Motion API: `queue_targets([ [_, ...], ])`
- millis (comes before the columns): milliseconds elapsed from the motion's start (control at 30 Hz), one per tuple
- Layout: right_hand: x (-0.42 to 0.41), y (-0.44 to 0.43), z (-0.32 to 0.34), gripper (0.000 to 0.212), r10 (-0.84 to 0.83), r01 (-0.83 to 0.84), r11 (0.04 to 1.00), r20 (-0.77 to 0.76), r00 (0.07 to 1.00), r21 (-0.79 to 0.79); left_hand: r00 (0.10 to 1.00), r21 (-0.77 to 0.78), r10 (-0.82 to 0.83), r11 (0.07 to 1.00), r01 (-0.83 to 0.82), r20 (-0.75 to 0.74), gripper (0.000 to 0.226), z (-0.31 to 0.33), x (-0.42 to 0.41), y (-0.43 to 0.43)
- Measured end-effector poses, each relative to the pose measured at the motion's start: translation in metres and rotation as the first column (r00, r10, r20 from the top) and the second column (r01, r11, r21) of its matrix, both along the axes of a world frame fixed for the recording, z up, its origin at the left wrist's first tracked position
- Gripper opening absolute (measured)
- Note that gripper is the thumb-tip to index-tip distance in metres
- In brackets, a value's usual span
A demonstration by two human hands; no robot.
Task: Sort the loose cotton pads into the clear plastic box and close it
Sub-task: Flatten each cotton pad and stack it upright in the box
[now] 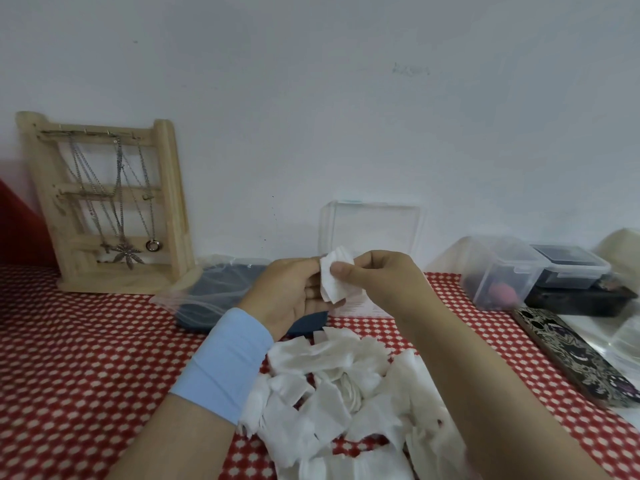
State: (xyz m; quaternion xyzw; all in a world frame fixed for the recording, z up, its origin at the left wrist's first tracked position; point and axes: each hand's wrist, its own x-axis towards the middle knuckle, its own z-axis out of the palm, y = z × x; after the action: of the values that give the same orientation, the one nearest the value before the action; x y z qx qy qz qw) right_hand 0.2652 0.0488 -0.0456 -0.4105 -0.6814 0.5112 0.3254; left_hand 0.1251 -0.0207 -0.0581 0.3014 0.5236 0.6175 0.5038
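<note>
Loose cotton pads (332, 396) heaped near centre on red dotted cloth (86, 358); above the heap, left hand (294, 292), blue wristband (221, 365) behind it, cups a small stack of pads (333, 278); right hand (379, 275) pinches the same stack, thumb in front; clear box (370, 228) just behind both hands, lid raised against the wall; wooden necklace stand (114, 202) far left.

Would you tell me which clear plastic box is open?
The clear plastic box behind the hands, lid upright against the wall; both boxes on the right are lidded.
</note>
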Motion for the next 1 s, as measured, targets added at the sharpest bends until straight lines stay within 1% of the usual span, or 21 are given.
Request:
queue_targets([
  [200,-0.002,-0.002,-0.001,0.028,0.004,-0.004,1.000,-0.005,1.000,-0.022,0.999,-0.014,-0.025,1.000,0.025,-0.027,0.028,0.001,-0.002,-0.002],
  [300,-0.003,-0.003,-0.002,0.019,-0.007,0.006,1.000,-0.018,1.000,-0.012,0.998,-0.009,-0.030,1.000,0.030,-0.049,0.030,0.001,-0.004,-0.003],
  [367,-0.004,-0.003,-0.003,0.014,0.001,-0.001,1.000,-0.058,0.998,-0.007,0.997,-0.011,-0.036,0.999,0.035,-0.069,0.032,0.002,-0.006,-0.003],
  [467,-0.003,-0.003,-0.002,0.033,0.003,-0.008,0.999,-0.098,0.995,-0.050,0.996,-0.019,-0.074,0.997,0.073,-0.056,0.042,0.005,-0.007,-0.004],
  [500,-0.002,-0.002,-0.001,0.034,0.010,-0.017,0.998,-0.092,0.996,-0.069,0.990,-0.023,-0.095,0.995,0.093,-0.100,0.041,0.005,-0.007,-0.005],
  [567,0.000,0.000,-0.001,0.022,0.047,-0.055,0.993,-0.080,0.996,-0.101,0.964,-0.027,-0.120,0.993,0.117,-0.237,0.031,0.005,-0.007,-0.007],
  [600,0.001,0.001,-0.001,0.016,0.068,-0.077,0.990,-0.075,0.995,-0.116,0.952,-0.032,-0.124,0.992,0.120,-0.278,0.026,0.004,-0.009,-0.008],
  [667,0.002,0.002,0.000,0.014,0.085,-0.095,0.985,-0.070,0.994,-0.147,0.947,-0.051,-0.126,0.992,0.116,-0.296,0.020,0.004,-0.013,-0.010],
  [700,0.002,0.003,0.001,0.015,0.084,-0.089,0.987,-0.046,0.995,-0.132,0.948,-0.057,-0.116,0.993,0.103,-0.298,0.017,0.004,-0.017,-0.010],
  [733,0.002,0.003,0.002,0.014,0.082,-0.080,0.993,0.013,0.997,-0.082,0.948,-0.064,-0.093,0.995,0.077,-0.305,0.015,0.005,-0.021,-0.010],
  [800,0.001,0.004,0.002,0.009,0.064,-0.083,0.993,0.200,0.978,0.087,0.941,-0.080,-0.027,0.997,0.000,-0.338,0.009,0.004,-0.032,-0.012],
  [833,0.001,0.005,0.002,0.005,0.052,-0.107,0.978,0.287,0.957,0.180,0.935,-0.083,0.011,0.996,-0.043,-0.355,0.007,0.003,-0.037,-0.012],
  [900,0.000,0.006,0.005,0.012,0.061,-0.217,0.923,0.438,0.897,0.316,0.934,-0.076,0.066,0.992,-0.099,-0.352,0.006,0.002,-0.045,-0.015],
  [933,-0.001,0.006,0.008,0.014,0.102,-0.315,0.889,0.525,0.845,0.334,0.934,-0.065,0.086,0.991,-0.116,-0.347,0.007,0.001,-0.049,-0.016],
  [967,-0.002,0.003,0.011,0.014,0.166,-0.435,0.847,0.625,0.763,0.306,0.933,-0.049,0.108,0.990,-0.133,-0.343,0.007,0.002,-0.052,-0.017],
  [1000,-0.004,-0.002,0.014,0.016,0.243,-0.551,0.803,0.718,0.652,0.228,0.931,-0.034,0.127,0.989,-0.147,-0.341,0.007,0.002,-0.053,-0.018],
])
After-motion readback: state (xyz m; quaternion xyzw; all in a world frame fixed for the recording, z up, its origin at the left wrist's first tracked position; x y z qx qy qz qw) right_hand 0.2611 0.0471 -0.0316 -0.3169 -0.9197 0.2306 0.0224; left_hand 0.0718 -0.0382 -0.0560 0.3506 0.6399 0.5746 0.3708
